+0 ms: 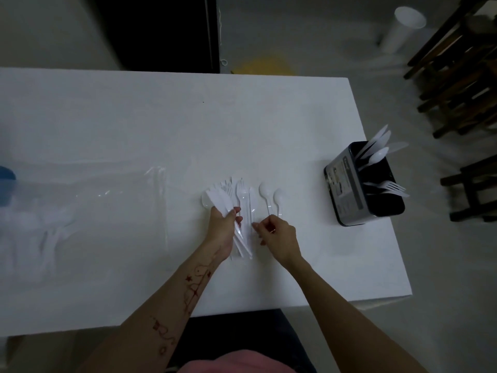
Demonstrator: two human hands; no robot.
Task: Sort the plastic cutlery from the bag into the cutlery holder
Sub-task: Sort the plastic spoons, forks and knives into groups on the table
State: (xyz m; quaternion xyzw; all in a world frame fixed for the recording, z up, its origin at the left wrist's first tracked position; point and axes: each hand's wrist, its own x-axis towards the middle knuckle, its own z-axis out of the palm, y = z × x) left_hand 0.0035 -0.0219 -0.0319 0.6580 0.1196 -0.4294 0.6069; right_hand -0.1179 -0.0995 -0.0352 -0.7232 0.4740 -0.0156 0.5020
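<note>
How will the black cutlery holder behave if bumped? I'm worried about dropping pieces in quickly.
The cutlery holder looks boxy and broad-based, so probably steady. It stands near the table edge, so a hard push might slide it off.

Cutlery holder (360,189) right of spoons (270,196)

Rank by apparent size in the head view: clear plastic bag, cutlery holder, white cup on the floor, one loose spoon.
1. clear plastic bag
2. cutlery holder
3. white cup, though it lies farther from the camera, so its true size against the holder is unsure
4. loose spoon
</note>
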